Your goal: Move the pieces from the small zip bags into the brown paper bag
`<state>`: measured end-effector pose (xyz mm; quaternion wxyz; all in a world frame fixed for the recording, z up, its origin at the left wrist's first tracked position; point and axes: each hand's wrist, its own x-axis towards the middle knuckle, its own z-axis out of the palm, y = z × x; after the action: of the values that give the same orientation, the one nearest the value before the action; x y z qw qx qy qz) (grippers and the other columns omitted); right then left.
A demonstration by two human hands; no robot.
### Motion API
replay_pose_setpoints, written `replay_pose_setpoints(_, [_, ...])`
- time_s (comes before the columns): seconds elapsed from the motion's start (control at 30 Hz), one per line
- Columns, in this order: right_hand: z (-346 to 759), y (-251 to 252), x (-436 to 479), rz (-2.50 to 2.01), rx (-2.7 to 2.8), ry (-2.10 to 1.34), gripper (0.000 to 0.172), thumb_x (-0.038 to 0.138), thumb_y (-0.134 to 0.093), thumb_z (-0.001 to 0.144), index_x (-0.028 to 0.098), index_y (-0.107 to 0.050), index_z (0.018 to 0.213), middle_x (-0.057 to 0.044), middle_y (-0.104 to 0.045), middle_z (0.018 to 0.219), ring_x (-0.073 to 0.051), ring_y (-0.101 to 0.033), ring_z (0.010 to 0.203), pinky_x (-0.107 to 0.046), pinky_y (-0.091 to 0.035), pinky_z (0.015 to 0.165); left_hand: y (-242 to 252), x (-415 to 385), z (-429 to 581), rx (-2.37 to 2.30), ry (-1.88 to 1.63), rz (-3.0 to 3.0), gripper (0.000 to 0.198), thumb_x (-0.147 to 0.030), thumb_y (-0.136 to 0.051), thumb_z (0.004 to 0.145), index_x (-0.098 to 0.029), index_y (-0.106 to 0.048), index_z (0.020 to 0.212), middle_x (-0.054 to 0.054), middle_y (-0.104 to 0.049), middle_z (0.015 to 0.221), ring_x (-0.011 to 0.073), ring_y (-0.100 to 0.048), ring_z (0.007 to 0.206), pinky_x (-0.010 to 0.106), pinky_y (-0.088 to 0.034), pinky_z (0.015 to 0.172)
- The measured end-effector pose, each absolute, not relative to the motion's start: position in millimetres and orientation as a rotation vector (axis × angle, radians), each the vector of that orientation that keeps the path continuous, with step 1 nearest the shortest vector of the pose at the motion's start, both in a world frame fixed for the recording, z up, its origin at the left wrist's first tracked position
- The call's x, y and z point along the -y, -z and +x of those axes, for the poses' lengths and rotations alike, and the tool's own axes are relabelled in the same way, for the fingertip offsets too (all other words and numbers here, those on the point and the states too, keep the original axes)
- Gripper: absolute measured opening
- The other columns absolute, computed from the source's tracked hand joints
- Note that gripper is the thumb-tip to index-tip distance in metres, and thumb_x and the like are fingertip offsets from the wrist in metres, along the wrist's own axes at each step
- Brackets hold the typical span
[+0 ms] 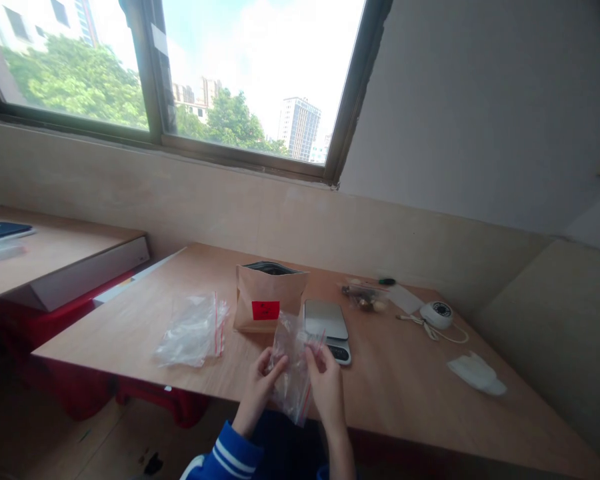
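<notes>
Between my two hands is a clear zip-lock bag [291,380] with a red seal line, held up at the table's front edge. My left hand [263,381] pinches its left side, and my right hand [326,375] pinches it near the red line on the right. Just behind it stands an open brown paper pouch [250,297] with a red label [265,311]. A small kitchen scale [326,321] sits behind my right hand, its pan bare. Left of the pouch lies a pile of clear zip-lock bags [187,337].
Behind the scale, to the right, lies a clear bag of small brownish items [367,298]. Farther right are a white dome camera [436,314] with its cable, a paper sheet [405,298] and a crumpled white item [477,375]. Red stools [165,398] stand under the table.
</notes>
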<state>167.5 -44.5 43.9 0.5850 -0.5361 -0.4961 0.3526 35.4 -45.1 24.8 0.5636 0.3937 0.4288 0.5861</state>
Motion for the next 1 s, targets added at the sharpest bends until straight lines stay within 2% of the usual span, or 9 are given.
replay_pose_setpoints(0.2, [168, -38, 49, -1.218, 1.056, -0.905, 0.04, 0.052, -0.067, 0.072, 0.016, -0.071, 0.089, -0.012, -0.075, 0.089, -0.026, -0.07, 0.081, -0.035, -0.056, 0.072, -45, 50, 20, -1.193, -1.192, 1.095, 0.056, -0.073, -0.057, 0.063, -0.016, -0.056, 0.061, -0.004, -0.046, 0.039, 0.006, -0.035, 0.03, 0.018, -0.025, 0.032])
replay_pose_setpoints(0.3, [168, -43, 49, -1.207, 1.11, -0.994, 0.045, 0.056, -0.063, 0.074, 0.015, -0.069, 0.091, -0.012, -0.074, 0.085, -0.022, -0.068, 0.057, -0.031, -0.054, 0.051, -57, 51, -3, -1.327, -1.164, 1.158, 0.056, -0.072, -0.058, 0.063, -0.016, -0.057, 0.061, -0.005, -0.045, 0.038, 0.0066, -0.038, 0.03, 0.017, -0.027, 0.033])
replay_pose_setpoints(0.37, [178, -47, 41, -1.232, 1.13, -0.956, 0.048, 0.059, -0.055, 0.079, 0.015, -0.069, 0.093, -0.011, -0.074, 0.083, -0.02, -0.065, 0.052, -0.029, -0.051, 0.048, -65, 52, -24, -1.438, -1.21, 1.119, 0.056, -0.073, -0.058, 0.061, -0.016, -0.058, 0.062, -0.006, -0.043, 0.037, 0.0066, -0.036, 0.029, 0.018, -0.026, 0.032])
replay_pose_setpoints(0.5, [234, -39, -8, -1.344, 1.225, -0.562, 0.045, 0.055, -0.044, 0.085, 0.016, -0.067, 0.091, -0.013, -0.072, 0.094, -0.025, -0.067, 0.086, -0.034, -0.053, 0.072, -75, 56, -74, -1.627, -1.42, 0.927, 0.055, -0.072, -0.059, 0.059, -0.018, -0.057, 0.067, -0.007, -0.044, 0.04, 0.0076, -0.036, 0.033, 0.02, -0.03, 0.034])
replay_pose_setpoints(0.63, [298, -9, -81, -1.571, 1.468, -0.09, 0.035, 0.038, -0.044, 0.083, 0.014, -0.063, 0.1, -0.017, -0.066, 0.105, -0.029, -0.059, 0.104, -0.044, -0.044, 0.092, -74, 46, -114, -1.775, -1.53, 0.683, 0.05, -0.069, -0.048, 0.072, -0.02, -0.055, 0.074, -0.007, -0.05, 0.045, 0.008, -0.035, 0.037, 0.022, -0.03, 0.037])
replay_pose_setpoints(0.73, [325, 13, -121, -1.725, 1.494, 0.06, 0.038, 0.028, -0.047, 0.077, 0.009, -0.059, 0.108, -0.023, -0.059, 0.113, -0.034, -0.051, 0.114, -0.05, -0.037, 0.098, -63, 29, -132, -1.838, -1.353, 0.814, 0.051, -0.069, -0.042, 0.074, -0.021, -0.056, 0.085, -0.002, -0.066, 0.065, 0.0124, -0.047, 0.044, 0.024, -0.034, 0.039])
replay_pose_setpoints(0.83, [335, 28, -140, -1.768, 1.462, 0.103, 0.05, 0.024, -0.049, 0.073, 0.005, -0.051, 0.119, -0.026, -0.052, 0.12, -0.038, -0.044, 0.119, -0.052, -0.034, 0.099, -48, 14, -143, -1.993, -1.278, 1.101, 0.057, -0.065, -0.047, 0.07, -0.021, -0.054, 0.105, 0.008, -0.068, 0.102, 0.0273, -0.064, 0.081, 0.037, -0.052, 0.06])
replay_pose_setpoints(0.93, [336, 38, -150, -1.855, 1.435, 0.23, 0.061, 0.028, -0.05, 0.076, 0.007, -0.04, 0.132, -0.025, -0.044, 0.127, -0.039, -0.041, 0.121, -0.053, -0.034, 0.096, -36, 10, -142, -2.294, -1.25, 1.438, 0.071, -0.063, -0.044, 0.07, -0.016, -0.048, 0.122, 0.018, -0.055, 0.127, 0.0409, -0.052, 0.112, 0.055, -0.046, 0.087])
replay_pose_setpoints(1.0, [336, 41, -156, -1.9, 1.433, 0.33, 0.065, 0.031, -0.052, 0.077, 0.01, -0.036, 0.137, -0.026, -0.035, 0.135, -0.041, -0.037, 0.123, -0.056, -0.032, 0.094, -31, 11, -135, -2.37, -1.197, 1.588, 0.069, -0.062, -0.042, 0.072, -0.017, -0.05, 0.124, 0.018, -0.049, 0.134, 0.0429, -0.046, 0.119, 0.06, -0.039, 0.095])
